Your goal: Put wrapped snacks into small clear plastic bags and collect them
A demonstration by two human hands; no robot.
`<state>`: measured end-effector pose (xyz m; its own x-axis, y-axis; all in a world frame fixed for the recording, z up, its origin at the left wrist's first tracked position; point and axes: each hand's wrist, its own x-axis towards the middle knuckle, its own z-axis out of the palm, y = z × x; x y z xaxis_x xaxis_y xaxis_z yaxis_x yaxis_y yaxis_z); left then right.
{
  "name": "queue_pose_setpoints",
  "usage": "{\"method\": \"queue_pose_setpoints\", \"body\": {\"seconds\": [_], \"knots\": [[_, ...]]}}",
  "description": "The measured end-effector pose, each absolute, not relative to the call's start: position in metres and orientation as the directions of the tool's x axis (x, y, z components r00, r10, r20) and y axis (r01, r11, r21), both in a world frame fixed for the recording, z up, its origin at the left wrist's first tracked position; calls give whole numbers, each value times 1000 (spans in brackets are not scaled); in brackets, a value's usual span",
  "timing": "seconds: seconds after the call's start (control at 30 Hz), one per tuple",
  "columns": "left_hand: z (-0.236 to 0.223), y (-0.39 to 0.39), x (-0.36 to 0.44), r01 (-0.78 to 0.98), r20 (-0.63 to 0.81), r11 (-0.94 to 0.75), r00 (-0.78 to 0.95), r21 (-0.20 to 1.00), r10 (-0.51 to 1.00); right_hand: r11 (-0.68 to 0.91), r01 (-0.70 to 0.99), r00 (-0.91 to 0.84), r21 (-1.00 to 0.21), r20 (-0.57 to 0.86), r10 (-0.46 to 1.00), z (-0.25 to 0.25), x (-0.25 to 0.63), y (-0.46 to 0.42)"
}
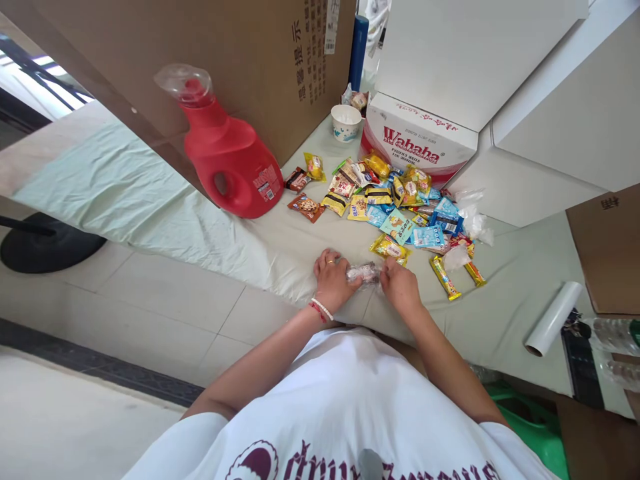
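Observation:
Near the front edge of the cloth-covered surface, a small snack packet (364, 273) in loose clear plastic lies between my hands. My left hand (334, 279) holds its left end, with the thumb lying along it and the fingers curled over. At the other end, my right hand (400, 285) pinches the plastic with closed fingertips. Just beyond my right hand lies a yellow snack packet (390, 249). A pile of mixed packets, including a light-green one (397, 226) and a blue one (429, 236), spreads farther back.
A red detergent jug (233, 160) stands at the left against a large cardboard box (225, 60). Behind the pile are a paper cup (345, 127) and a Wahaha carton (420, 137). Crumpled clear plastic (475, 217) and a white roll (553, 319) are at the right.

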<state>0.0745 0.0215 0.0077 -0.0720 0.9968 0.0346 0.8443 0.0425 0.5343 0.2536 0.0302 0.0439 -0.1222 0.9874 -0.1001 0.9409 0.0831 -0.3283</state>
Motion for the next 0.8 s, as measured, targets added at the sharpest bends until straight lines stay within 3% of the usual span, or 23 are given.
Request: {"method": "queue_pose_setpoints", "body": {"seconds": [0.17,0.33,0.47,0.6,0.7,0.8], "knots": [[16,12,84,738,-14,65,-76,671,997,211,793,-250,-572,11,968,39,230,20],[23,2,92,528,121,-71,-62,846,991,78,328,-281,-942,-18,960,25,228,1],[23,-7,98,156,5,-22,106,988,994,-107,154,-203,-982,-138,969,17,243,-11],[25,-13,106,-112,-66,111,346,987,936,-236,91,-209,-968,-250,945,16,271,-20],[26,-9,103,-15,-74,86,376,996,924,-201,95,-68,-975,-208,976,24,313,-22],[19,-1,79,305,-41,-16,179,952,983,-105,100,377,-990,-60,924,37,389,-12]]}}
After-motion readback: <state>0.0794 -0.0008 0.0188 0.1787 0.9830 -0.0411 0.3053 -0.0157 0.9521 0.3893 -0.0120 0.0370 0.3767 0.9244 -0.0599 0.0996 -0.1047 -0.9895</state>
